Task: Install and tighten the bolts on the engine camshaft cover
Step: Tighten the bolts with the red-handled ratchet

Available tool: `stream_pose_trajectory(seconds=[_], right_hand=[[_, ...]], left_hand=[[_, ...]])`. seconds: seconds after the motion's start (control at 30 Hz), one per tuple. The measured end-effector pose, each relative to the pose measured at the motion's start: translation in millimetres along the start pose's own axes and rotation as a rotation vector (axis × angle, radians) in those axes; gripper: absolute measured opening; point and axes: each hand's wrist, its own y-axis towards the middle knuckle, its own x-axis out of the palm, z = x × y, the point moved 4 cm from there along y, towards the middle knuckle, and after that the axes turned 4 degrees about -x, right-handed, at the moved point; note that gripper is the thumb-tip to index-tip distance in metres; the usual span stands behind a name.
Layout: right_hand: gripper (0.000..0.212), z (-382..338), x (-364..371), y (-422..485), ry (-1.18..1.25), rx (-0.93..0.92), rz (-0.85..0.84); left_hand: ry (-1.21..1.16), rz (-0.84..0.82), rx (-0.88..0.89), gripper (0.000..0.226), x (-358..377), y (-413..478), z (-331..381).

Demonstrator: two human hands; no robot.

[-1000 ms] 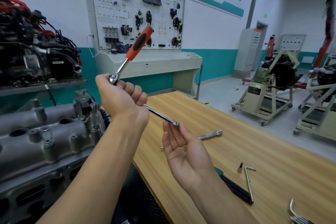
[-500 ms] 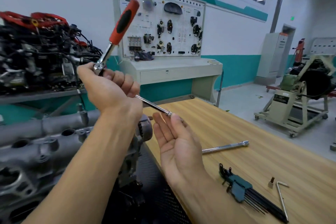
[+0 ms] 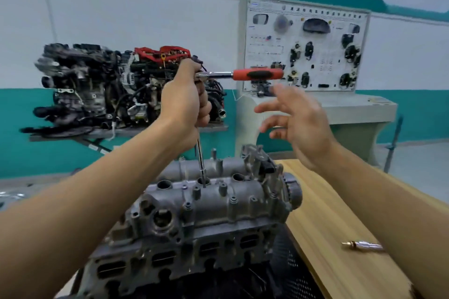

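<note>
Grey cast metal, low and centre: camshaft cover [image 3: 218,204], long axis running roughly left to right, just beside the left edge of the wooden surface [image 3: 340,213]. Straight above it, ratchet [image 3: 257,74], red-and-black handle level and pointing right, with the extension bar [image 3: 200,158] dropping vertically from its head. Bar tip down at the middle of three round openings along the cover top; seated on a bolt or not, impossible to tell.

Left hand [image 3: 184,102] wrapped tight round the top of the bar, just under the ratchet head. Right hand [image 3: 298,121] free, fingers spread and loose, holding nothing, hovering just below the handle's right end.

Judged from this: right hand nearer the handle, so probably the one to take it and swing, left hand steadying the upright bar. Some risk of tipping the bar off its vertical line if pulled without that support.

Small metal piece [image 3: 362,245] lying on the surface, near right, well apart from both hands.
</note>
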Motion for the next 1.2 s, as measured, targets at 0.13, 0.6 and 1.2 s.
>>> stream_pose_trajectory(seconds=[0.13,0.6,1.2], right_hand=[[0.031,-5.8,18.8,17.9,0.027,-0.11,0.074],[0.024,29.1,-12.9,29.3,0.109,-0.009,0.246],[0.015,46.7,-18.9,26.0,0.054,-0.016,0.282]], left_hand=[[0.012,-0.043,0.022,0.058,1.3,6.8,-2.0],[0.057,-0.036,-0.004,0.057,30.0,45.8,-54.4],[0.163,-0.017,-0.015,0.063,28.0,57.6,-73.1]])
